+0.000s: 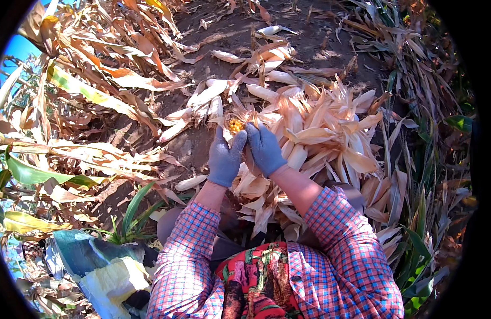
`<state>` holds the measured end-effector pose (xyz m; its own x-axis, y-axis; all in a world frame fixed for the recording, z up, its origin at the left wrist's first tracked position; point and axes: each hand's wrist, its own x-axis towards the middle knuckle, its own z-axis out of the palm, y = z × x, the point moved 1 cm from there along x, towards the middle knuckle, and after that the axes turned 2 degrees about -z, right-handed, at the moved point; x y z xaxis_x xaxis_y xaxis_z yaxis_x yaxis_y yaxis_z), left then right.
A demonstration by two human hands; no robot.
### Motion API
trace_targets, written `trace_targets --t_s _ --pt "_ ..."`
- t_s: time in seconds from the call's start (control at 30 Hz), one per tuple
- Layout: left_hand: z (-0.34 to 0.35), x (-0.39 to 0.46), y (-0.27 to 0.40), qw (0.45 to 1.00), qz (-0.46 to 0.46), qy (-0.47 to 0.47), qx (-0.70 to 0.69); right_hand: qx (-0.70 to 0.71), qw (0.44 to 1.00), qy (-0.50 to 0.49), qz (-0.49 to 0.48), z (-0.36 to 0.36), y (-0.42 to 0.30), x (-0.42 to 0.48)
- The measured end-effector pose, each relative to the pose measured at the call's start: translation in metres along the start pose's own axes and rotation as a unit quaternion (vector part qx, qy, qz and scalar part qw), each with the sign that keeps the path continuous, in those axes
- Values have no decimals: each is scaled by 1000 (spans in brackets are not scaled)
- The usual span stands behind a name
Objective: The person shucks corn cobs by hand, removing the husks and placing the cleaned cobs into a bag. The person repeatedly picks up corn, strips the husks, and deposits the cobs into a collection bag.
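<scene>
Both my hands wear grey-blue gloves and meet around one ear of corn (235,126), whose yellow kernels show at the tip between parted husks. My left hand (224,157) grips the ear from the left, thumb against its near side. On the other side, my right hand (264,148) pinches dry husk (250,159) that hangs down beneath it. The lower part of the ear is hidden by my hands. Close to my right hand lies a heap of pale, dry corn husks (321,123).
Unhusked ears (208,95) lie on the soil beyond my hands, and a single ear (190,182) rests left of my wrist. Dry cornstalks (98,155) crowd the left; more stalks and leaves (413,87) line the right. A plastic sack (106,271) lies at lower left.
</scene>
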<state>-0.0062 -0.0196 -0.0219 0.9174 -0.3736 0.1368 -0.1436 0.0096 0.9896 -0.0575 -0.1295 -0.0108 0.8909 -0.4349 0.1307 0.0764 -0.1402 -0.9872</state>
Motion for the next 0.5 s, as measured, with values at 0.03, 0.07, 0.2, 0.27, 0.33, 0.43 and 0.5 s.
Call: trace_targets --t_s 0.03,0.07,0.2,0.27,0.33,0.43,0.5 --pt "-2 0 -6 1000 -11 1 20 -13 1000 8 -6 1 4 0" --pt "-6 1 -13 999 -21 3 40 -9 999 37 -9 2 8 -1" --pt "-5 2 -11 999 15 31 -16 58 997 50 5 4 32 3" --pt "-6 4 -12 999 34 39 -4 63 997 39 35 2 31 5" --pt "-5 4 -14 996 73 48 5 65 996 56 15 1 27 4" --pt "-7 5 -12 993 93 38 63 45 997 62 8 -2 24 4" --pt "-10 7 -13 992 79 30 98 38 997 59 12 -4 21 5"
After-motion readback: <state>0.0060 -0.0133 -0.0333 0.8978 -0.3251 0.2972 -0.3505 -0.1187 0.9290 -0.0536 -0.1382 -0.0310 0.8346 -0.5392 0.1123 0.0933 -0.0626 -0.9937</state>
